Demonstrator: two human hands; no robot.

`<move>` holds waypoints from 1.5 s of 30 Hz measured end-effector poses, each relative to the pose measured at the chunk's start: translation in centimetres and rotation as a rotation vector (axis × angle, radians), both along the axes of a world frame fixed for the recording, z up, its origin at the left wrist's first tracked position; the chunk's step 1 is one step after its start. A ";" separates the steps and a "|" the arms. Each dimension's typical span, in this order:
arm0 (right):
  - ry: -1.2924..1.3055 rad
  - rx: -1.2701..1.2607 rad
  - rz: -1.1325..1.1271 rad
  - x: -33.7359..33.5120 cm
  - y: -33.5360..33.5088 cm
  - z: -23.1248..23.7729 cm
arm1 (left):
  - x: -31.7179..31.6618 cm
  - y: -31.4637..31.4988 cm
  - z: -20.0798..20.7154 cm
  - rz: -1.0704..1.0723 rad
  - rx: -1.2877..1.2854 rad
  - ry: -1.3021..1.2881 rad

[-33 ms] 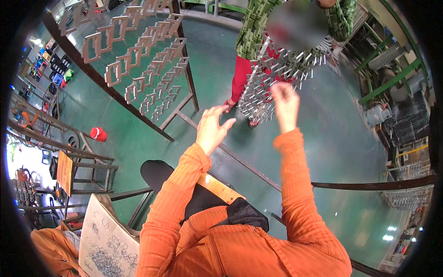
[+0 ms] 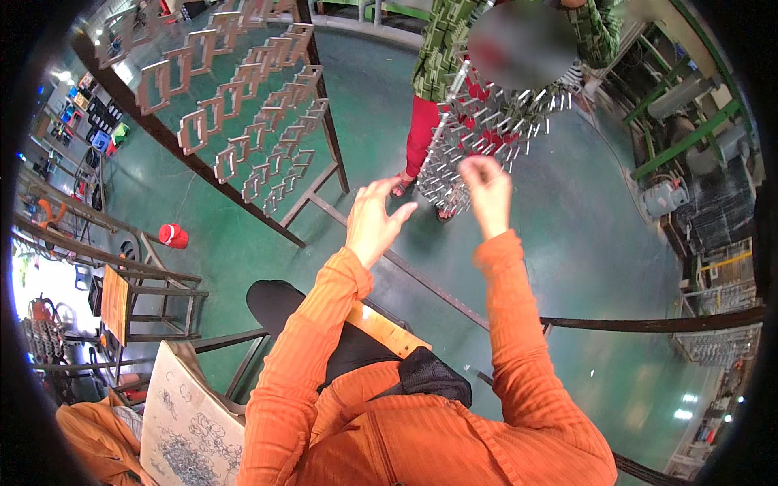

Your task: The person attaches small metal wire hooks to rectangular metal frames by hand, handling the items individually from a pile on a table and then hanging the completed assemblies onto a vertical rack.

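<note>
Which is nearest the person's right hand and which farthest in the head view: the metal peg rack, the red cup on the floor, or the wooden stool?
From the right hand:
1. Metal peg rack, right at the fingers, just ahead.
2. Red cup, on the green floor far left.
3. Wooden stool, lower left, beyond the cup.

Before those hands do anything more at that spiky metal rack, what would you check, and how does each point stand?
1. Left hand free: ok, open and holding nothing.
2. Right hand at the pin rack: ok, fingers pinched beside its pins.
3. Anything held in the right hand: cannot tell.
4. Space behind the rack: not ok, another person stands close.
5. Rack steady: cannot tell.
</note>
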State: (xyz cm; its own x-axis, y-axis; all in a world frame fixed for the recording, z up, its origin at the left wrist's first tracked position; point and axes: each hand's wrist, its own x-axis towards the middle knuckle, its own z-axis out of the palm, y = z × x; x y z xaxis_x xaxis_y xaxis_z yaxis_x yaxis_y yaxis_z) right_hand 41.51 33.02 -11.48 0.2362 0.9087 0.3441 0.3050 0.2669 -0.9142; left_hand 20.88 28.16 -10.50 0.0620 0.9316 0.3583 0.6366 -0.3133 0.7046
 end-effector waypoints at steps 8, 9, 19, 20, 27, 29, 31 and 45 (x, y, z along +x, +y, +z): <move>-0.127 -0.048 0.001 -3.9 -0.8 -1.9 | 4.4 3.8 1.3 0.151 0.003 -0.055; -0.165 -0.036 -0.016 -4.0 -0.6 -1.8 | 4.6 4.2 1.2 0.160 -0.009 -0.047; -0.194 -0.011 -0.084 -3.5 -1.3 -0.6 | 5.0 4.8 1.5 0.224 -0.070 -0.059; -0.197 -0.021 -0.079 -3.3 -1.7 -0.5 | 4.9 4.6 1.6 0.216 -0.085 -0.065; -0.158 -0.102 0.035 -4.7 -4.5 -0.3 | 1.3 0.7 -1.2 -0.014 -0.090 -0.009; -0.107 -0.092 0.085 -5.8 -5.2 -0.3 | 1.0 -0.5 -1.7 -0.078 -0.113 -0.143; -0.072 -0.098 0.122 -6.8 -5.7 -0.2 | 0.5 -1.6 -1.8 -0.041 -0.186 -0.162; -0.053 -0.141 0.437 -17.4 -0.2 -1.2 | -8.6 -5.5 -6.2 0.374 -0.085 -0.403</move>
State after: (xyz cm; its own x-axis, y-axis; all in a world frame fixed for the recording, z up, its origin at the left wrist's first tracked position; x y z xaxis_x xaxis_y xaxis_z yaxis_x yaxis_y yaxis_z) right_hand 24.10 32.84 -12.66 -0.1943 0.9580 0.2109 0.2385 0.2546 -0.9372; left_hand 12.27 22.65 -16.66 -0.4053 0.8903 0.2078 0.3682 -0.0491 0.9285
